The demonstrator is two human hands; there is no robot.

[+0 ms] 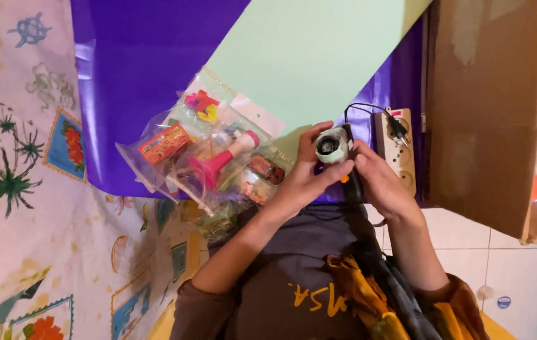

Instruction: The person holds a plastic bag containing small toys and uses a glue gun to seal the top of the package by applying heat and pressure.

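Between the two hands, a small pale cylindrical tool (332, 146) with a dark round opening is gripped by the left hand (306, 173) and pinched by the right hand (378, 179). It appears rigid and light, possibly a corded glue gun, best held by its body. Bagged toys (211, 157) crowd the left; a power strip (397, 151) and cardboard box (489, 107) hem the right.

Count: 2 hands, left hand (303, 179) and right hand (378, 182), on 1 small round white device (332, 147). 1 beige power strip (396, 151) with 1 black plug (397, 128) in it. 1 cardboard box (489, 107). 1 pink toy trumpet (221, 162) in clear bags, bag count unclear. 1 purple sheet (142, 69), 1 pale green sheet (312, 50).
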